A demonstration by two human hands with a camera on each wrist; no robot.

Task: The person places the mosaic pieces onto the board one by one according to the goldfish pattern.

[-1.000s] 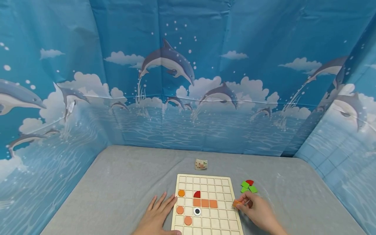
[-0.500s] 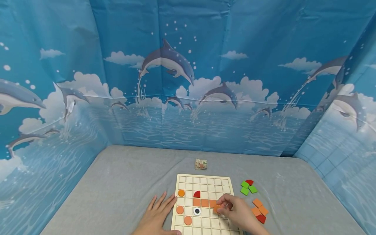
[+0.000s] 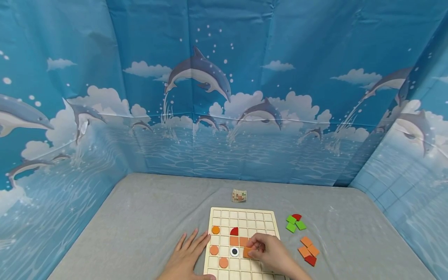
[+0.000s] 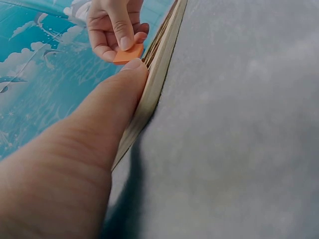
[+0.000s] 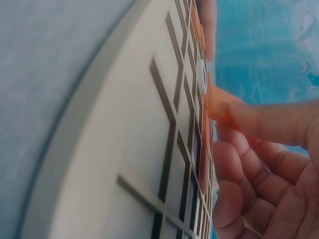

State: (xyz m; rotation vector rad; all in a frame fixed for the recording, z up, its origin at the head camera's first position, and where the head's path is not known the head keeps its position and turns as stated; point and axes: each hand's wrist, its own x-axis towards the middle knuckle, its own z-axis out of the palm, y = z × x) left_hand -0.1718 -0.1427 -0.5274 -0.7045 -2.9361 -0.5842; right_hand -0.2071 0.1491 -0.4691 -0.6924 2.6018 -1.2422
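Note:
My right hand (image 3: 271, 251) pinches an orange square tile (image 3: 247, 252) between thumb and fingers, over the wooden grid board (image 3: 224, 213). The tile is at the cell right of a white disc with a black centre (image 3: 234, 251). In the right wrist view the tile (image 5: 222, 105) is tilted, one edge at the board. My left hand (image 3: 187, 256) lies spread along the board's left edge, thumb at its near part; the left wrist view shows that thumb (image 4: 132, 74) on the rim. Orange tiles (image 3: 239, 241) and a red quarter-circle (image 3: 234, 231) sit in the cells above.
Orange discs (image 3: 223, 263) lie in cells on the board's left side. Right of the board are green tiles (image 3: 291, 227) with a red quarter-circle, and orange tiles (image 3: 306, 241) with another red piece (image 3: 310, 260). A small pattern card (image 3: 239, 195) lies beyond the board.
My right hand has carried the orange tile leftward from the board's right edge to the cell beside the white disc. My left hand has stayed in place.

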